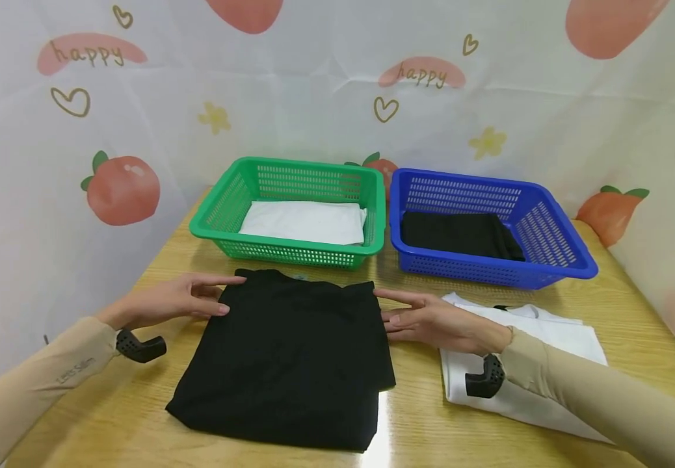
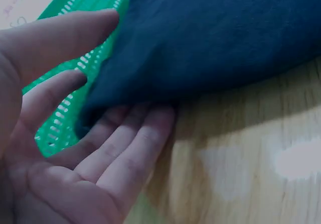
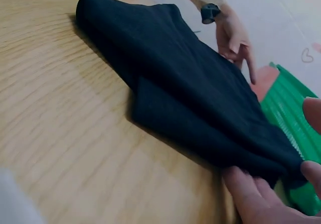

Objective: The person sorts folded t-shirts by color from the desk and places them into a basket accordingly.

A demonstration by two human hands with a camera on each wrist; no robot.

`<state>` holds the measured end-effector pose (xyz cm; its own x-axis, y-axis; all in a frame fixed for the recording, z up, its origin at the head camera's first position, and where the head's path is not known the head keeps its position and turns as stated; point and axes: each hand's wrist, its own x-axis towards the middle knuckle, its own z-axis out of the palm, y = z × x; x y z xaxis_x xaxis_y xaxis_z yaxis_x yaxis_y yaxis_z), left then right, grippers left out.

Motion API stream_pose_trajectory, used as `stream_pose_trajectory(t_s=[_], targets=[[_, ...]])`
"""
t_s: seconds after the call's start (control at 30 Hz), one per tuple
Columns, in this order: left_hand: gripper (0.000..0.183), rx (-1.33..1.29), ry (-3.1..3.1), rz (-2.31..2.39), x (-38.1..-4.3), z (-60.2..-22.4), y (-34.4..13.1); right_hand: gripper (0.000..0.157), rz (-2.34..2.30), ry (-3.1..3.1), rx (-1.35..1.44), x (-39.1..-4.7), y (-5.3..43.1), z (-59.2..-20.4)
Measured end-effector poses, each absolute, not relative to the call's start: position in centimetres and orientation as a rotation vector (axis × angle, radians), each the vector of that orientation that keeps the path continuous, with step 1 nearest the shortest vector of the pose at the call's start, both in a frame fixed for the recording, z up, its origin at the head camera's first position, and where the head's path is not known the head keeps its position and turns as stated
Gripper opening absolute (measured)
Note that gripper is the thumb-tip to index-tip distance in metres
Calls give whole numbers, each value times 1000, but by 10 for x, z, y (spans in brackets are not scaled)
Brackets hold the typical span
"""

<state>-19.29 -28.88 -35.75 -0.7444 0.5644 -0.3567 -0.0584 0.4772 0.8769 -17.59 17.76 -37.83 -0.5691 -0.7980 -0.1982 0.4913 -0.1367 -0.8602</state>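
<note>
A folded black garment [image 1: 291, 357], probably a shirt, lies flat on the wooden table. At its left edge is my left hand [image 1: 176, 301], index finger by the upper corner. The left wrist view shows several fingers [image 2: 133, 143] of it tucked beneath the cloth's edge, fairly straight, with the thumb lifted away. Opposite, my right hand [image 1: 437, 325] touches the garment's right edge near the upper corner. Its fingertips [image 3: 241, 179] meet the fabric low down in the right wrist view, without visibly closing round it; part of that hand is cut off.
A green basket [image 1: 285, 249] behind the garment holds folded white cloth [image 1: 305, 222]. To its right, a blue basket [image 1: 460, 261] contains folded black cloth [image 1: 454, 234]. Another white garment [image 1: 571, 338] lies on the table [image 1: 419, 422], partly under my right forearm. A patterned curtain hangs behind.
</note>
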Motion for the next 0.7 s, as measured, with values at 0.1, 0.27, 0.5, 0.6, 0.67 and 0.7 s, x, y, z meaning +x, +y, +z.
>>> stream_pose_trajectory(t_s=[0.1, 0.27, 0.5, 0.6, 0.67, 0.7], targets=[[63, 415, 2167, 1236, -194, -361, -284, 63, -1811, 1293, -393, -175, 170, -379], [64, 443, 2196, 1229, -195, -364, -281, 64, -1774, 1407, -375, -174, 158, -376], [65, 436, 2209, 1227, -198, -367, -279, 68, -1800, 1534, -428, -171, 147, -373], [66, 426, 2180, 1255, -198, -368, -278, 74, -1765, 1674, -519, -169, 142, -374], [67, 424, 2168, 1267, -198, -369, -277, 75, -1746, 1733, -574, -168, 140, -377], [68, 429, 2163, 1271, -198, -369, -277, 74, -1743, 1746, -592, -169, 140, -378]])
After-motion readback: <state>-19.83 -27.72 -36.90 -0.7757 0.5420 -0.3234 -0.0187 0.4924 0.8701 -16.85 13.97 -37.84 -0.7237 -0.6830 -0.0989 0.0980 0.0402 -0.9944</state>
